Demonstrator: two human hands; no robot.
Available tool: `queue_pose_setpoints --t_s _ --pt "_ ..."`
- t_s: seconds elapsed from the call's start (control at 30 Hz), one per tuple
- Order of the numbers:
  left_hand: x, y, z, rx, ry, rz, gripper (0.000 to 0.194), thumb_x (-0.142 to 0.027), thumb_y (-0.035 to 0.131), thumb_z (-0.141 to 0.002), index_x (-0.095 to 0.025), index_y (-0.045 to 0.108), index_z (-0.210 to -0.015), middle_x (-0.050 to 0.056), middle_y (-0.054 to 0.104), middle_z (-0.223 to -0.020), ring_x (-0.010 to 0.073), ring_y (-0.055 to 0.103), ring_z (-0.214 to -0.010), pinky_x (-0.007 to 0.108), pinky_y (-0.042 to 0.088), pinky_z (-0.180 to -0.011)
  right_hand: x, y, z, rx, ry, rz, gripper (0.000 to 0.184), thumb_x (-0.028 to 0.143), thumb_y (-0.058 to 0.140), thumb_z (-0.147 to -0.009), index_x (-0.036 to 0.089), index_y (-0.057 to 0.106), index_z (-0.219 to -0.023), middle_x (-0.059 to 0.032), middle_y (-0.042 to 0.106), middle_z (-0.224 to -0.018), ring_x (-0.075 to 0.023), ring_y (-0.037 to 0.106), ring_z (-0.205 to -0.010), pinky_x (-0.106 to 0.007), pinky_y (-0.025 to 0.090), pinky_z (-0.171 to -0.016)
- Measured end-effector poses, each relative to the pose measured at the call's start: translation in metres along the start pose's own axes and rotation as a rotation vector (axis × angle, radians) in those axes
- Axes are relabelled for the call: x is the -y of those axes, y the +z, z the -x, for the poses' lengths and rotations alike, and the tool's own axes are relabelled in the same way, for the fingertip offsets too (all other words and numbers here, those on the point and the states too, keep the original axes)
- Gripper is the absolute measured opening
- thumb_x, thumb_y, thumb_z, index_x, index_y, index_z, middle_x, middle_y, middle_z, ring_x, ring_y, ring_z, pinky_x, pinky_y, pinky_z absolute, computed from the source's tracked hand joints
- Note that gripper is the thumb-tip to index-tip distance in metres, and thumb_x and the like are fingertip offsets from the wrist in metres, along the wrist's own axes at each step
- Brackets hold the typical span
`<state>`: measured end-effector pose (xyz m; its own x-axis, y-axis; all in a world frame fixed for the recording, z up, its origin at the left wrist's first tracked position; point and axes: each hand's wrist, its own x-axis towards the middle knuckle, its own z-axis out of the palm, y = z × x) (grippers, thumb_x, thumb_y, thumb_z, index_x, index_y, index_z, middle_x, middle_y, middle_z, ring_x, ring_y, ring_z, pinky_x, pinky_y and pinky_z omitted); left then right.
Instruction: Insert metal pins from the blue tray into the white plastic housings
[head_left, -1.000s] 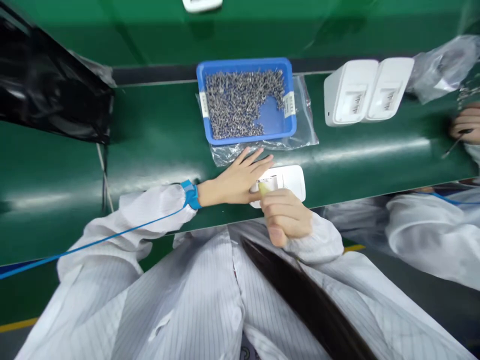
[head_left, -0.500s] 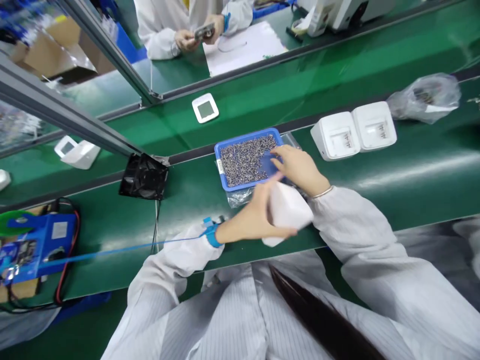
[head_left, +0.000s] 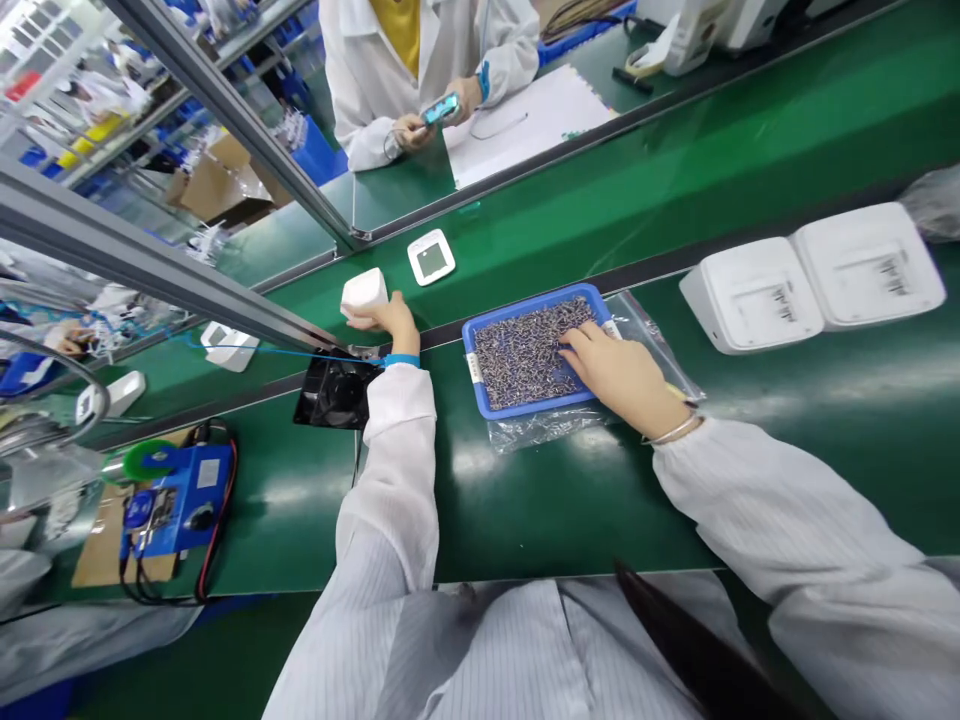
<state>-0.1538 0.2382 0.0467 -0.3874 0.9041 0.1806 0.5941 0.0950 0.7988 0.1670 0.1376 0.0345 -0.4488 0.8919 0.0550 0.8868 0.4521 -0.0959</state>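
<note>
Out to the left, on the green conveyor strip past the bench edge, my left hand (head_left: 399, 322) grips a white plastic housing (head_left: 364, 289). A blue band with a thin cord circles that wrist. My right hand (head_left: 626, 380) reaches over the right side of a shallow blue tray (head_left: 541, 405), its bent fingertips down among many small shiny metal parts (head_left: 517, 350). The fingertips touch these parts, and anything pinched between them is hidden. Under the tray lies a clear plastic bag (head_left: 551, 428).
Two white housings (head_left: 757, 298) with metal springs stand on the right. A white display unit (head_left: 432, 257) lies on the strip. A black fan (head_left: 335, 392) sits below the metal frame post (head_left: 247, 130). At left is a blue device (head_left: 191, 490). Another person (head_left: 420, 70) works opposite.
My left hand has carried the white housing from in front of the tray to the far-left strip. My right hand's fingertips have lowered among the metal parts. The view has shifted.
</note>
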Motion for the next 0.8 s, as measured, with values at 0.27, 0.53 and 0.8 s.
queue_pose_setpoints --t_s 0.27,0.53,0.8 --pt "-0.052 0.067 0.09 -0.025 0.376 -0.253 0.059 -0.03 0.051 -0.097 -0.023 0.024 -0.149 0.012 -0.011 -0.168 0.0229 -0.017 -0.157 0.051 0.015 -0.13 0.003 0.001 0.002 -0.04 0.01 0.006 0.041 0.038 0.028 -0.105 0.019 0.057 -0.126 -0.0109 0.064 -0.115 -0.0196 0.063 -0.079 -0.032 0.02 -0.056" --pt "-0.065 0.069 0.148 0.116 0.506 -0.24 0.049 -0.02 0.04 -0.097 -0.024 0.029 -0.144 0.006 -0.025 -0.166 0.0245 -0.025 -0.155 0.057 0.013 -0.13 0.009 -0.003 -0.004 0.008 0.065 0.021 0.04 0.037 0.03 -0.104 0.012 0.06 -0.114 -0.015 0.064 -0.116 -0.022 0.065 -0.083 -0.033 0.023 -0.056" --pt "-0.051 0.071 0.165 0.18 0.5 -0.315 0.048 -0.018 0.052 -0.093 -0.02 0.039 -0.139 0.013 -0.011 -0.167 0.0327 -0.02 -0.156 0.059 0.009 -0.128 -0.002 -0.006 -0.002 -0.039 0.182 -0.117 0.038 0.035 0.031 -0.105 0.012 0.059 -0.119 -0.0143 0.067 -0.118 -0.0236 0.067 -0.09 -0.033 0.035 -0.066"
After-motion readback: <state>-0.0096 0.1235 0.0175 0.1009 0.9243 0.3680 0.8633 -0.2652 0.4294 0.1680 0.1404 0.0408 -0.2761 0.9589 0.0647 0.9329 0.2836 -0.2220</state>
